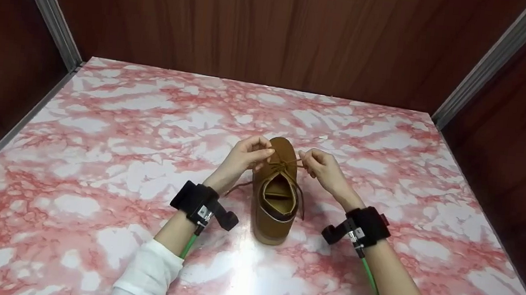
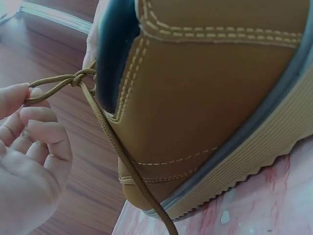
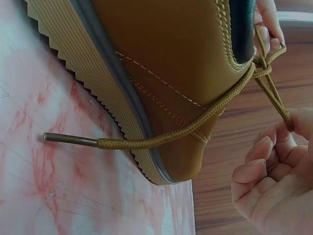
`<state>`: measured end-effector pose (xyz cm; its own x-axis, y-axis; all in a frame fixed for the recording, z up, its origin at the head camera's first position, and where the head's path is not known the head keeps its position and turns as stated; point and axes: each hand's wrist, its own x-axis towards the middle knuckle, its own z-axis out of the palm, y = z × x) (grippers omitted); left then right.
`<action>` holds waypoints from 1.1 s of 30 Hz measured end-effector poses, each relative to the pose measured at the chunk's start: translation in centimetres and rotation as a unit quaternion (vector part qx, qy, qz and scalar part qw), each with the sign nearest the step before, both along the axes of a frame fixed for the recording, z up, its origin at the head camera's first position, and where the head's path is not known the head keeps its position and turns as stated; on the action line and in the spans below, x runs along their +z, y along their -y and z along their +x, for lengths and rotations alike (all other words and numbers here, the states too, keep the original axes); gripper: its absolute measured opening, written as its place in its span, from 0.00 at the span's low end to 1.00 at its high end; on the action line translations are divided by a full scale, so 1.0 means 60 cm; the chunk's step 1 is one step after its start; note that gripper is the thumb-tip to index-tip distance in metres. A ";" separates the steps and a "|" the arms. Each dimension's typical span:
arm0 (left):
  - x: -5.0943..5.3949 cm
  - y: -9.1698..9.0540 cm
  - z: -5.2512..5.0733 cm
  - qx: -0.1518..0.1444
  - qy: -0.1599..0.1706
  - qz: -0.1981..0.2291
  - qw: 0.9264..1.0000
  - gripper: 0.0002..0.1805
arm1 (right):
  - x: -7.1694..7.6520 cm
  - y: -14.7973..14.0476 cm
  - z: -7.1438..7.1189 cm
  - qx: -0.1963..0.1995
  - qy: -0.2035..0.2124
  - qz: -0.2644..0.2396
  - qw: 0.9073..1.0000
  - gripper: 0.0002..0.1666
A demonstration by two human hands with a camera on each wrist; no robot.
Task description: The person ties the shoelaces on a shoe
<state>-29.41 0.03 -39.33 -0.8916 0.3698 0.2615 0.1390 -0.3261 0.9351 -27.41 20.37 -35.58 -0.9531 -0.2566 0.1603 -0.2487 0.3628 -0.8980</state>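
A brown shoe (image 1: 268, 223) stands upright in the middle of the table, its toe pointing away from me. My left hand (image 1: 248, 155) pinches one loop of the brown shoelace (image 2: 51, 81) between thumb and forefinger, left of the knot. On the other side my right hand (image 1: 324, 168) pinches the opposite lace loop (image 3: 274, 95). Both loops meet at a knot (image 2: 77, 79) over the shoe's tongue. One loose lace end (image 2: 117, 142) hangs down the left side; another, with its aglet (image 3: 71, 139), hangs down the right side.
The shoe rests on a red-and-white marbled tabletop (image 1: 106, 174). Dark wood-grain panels (image 1: 257, 28) enclose the back and both sides, with grey metal strips (image 1: 496, 60) at the corners. Each wrist wears a black camera band (image 1: 370, 226) with a green cable.
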 end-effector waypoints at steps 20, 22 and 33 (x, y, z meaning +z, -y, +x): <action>-0.003 0.014 0.003 -0.010 -0.090 -0.044 0.995 0.09 | -0.014 -0.016 -0.013 -0.010 -0.008 0.010 1.000 0.17; -0.007 0.018 0.003 -0.018 -0.088 -0.037 0.995 0.09 | -0.014 -0.015 -0.012 -0.007 -0.007 0.011 1.000 0.17; -0.014 0.024 0.004 -0.003 -0.101 -0.069 0.993 0.07 | 0.001 -0.010 0.003 -0.005 -0.002 0.034 0.999 0.18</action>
<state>-29.17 -1.42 -40.15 -0.8242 0.4194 0.3804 0.3259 -0.1980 0.9244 -27.26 20.96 -35.54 -0.9550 -0.2576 0.1473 -0.2491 0.4261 -0.8697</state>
